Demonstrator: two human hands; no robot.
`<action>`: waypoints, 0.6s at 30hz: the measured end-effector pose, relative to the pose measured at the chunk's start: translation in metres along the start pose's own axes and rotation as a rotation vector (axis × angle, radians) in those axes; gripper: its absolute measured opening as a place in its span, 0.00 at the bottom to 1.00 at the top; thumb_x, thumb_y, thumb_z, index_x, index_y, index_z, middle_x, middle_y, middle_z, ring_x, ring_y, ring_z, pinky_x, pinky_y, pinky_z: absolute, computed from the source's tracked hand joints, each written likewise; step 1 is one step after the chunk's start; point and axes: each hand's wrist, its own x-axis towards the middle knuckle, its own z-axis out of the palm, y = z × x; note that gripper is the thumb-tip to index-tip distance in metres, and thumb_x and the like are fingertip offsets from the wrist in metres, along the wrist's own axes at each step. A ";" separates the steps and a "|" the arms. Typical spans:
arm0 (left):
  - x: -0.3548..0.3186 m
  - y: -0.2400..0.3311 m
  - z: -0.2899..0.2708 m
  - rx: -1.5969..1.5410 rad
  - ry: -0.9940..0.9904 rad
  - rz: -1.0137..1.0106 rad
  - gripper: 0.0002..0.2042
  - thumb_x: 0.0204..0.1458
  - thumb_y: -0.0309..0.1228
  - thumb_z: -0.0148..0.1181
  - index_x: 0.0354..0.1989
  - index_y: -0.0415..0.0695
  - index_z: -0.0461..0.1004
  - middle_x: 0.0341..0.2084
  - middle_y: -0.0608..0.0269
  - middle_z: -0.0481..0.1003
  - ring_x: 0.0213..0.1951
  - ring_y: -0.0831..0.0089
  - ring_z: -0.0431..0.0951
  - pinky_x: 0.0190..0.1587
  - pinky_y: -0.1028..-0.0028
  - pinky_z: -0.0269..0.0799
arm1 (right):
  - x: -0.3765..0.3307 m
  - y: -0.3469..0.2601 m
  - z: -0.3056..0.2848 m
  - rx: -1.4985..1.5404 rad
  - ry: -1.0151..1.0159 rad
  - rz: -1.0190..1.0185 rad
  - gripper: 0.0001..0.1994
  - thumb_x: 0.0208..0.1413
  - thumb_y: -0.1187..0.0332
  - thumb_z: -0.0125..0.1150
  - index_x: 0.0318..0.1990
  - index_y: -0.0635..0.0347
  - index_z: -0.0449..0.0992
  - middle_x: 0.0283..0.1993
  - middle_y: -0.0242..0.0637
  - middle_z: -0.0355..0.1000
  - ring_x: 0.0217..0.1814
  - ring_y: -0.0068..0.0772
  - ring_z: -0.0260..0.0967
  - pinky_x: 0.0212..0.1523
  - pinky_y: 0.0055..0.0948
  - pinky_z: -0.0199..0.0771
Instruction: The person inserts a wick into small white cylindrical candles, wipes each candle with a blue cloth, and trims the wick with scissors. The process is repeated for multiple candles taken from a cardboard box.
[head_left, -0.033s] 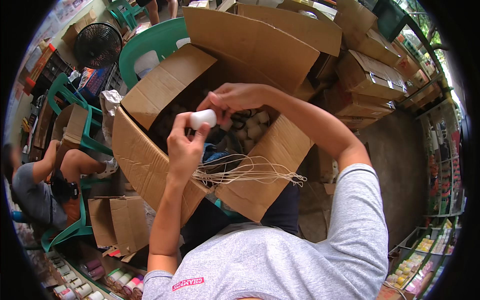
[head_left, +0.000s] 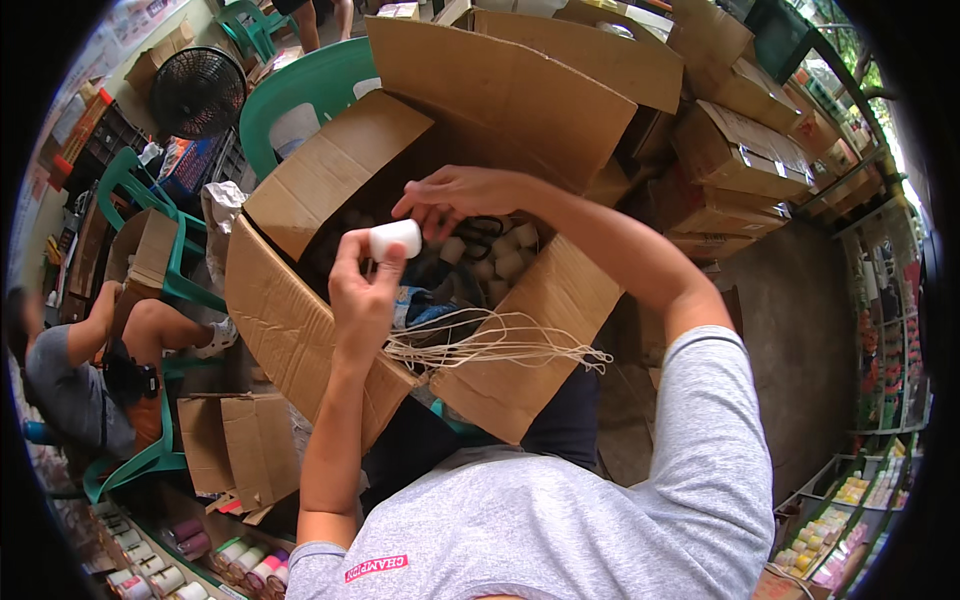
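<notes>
Upper garment: 1 light heather-grey T-shirt point(head_left: 560, 535), soft knit, with loose creases across the torso. Left sleeve point(head_left: 318, 568) and right sleeve point(head_left: 712, 430) are short; the right shows a stitched hem. Marking: 1 small rectangular pinkish-red label point(head_left: 376, 568) with pale lettering, on the wearer's left side. Lower garment point(head_left: 560, 425): dark, near black, partly hidden; cut cannot be determined. Left hand point(head_left: 362, 295) and right hand point(head_left: 462, 197): bare.

From my end, the left fingers point(head_left: 350, 245) cover part of the white cylinder point(head_left: 398, 238), and I can't tell whether the right fingers point(head_left: 416, 202) touch it. Below them, shadow swallows the bottom of the cardboard box point(head_left: 280, 310). Far beyond the fingers, the upper edge crops someone's legs point(head_left: 307, 28).
</notes>
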 end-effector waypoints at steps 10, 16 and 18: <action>-0.001 -0.004 -0.012 -0.811 -0.034 -0.442 0.17 0.62 0.44 0.51 0.42 0.39 0.70 0.26 0.66 0.73 0.10 0.86 0.50 0.10 0.83 0.42 | 0.045 0.059 0.022 -1.366 -0.090 0.095 0.29 0.42 0.61 0.66 0.57 0.48 0.74 0.52 0.46 0.75 0.50 0.49 0.75 0.50 0.41 0.76; 0.001 -0.001 -0.002 -0.784 -0.025 -0.422 0.16 0.60 0.43 0.52 0.41 0.40 0.71 0.26 0.67 0.73 0.09 0.87 0.51 0.10 0.83 0.42 | 0.035 0.062 0.048 -1.224 0.013 0.009 0.31 0.47 0.61 0.60 0.64 0.36 0.68 0.41 0.43 0.79 0.39 0.38 0.78 0.36 0.37 0.80; -0.002 0.002 -0.008 -0.741 -0.036 -0.393 0.14 0.60 0.41 0.53 0.40 0.41 0.70 0.25 0.66 0.73 0.09 0.88 0.50 0.10 0.83 0.43 | 0.026 0.034 0.062 -0.756 -0.125 0.290 0.32 0.47 0.63 0.58 0.65 0.33 0.66 0.35 0.41 0.79 0.32 0.32 0.78 0.29 0.33 0.79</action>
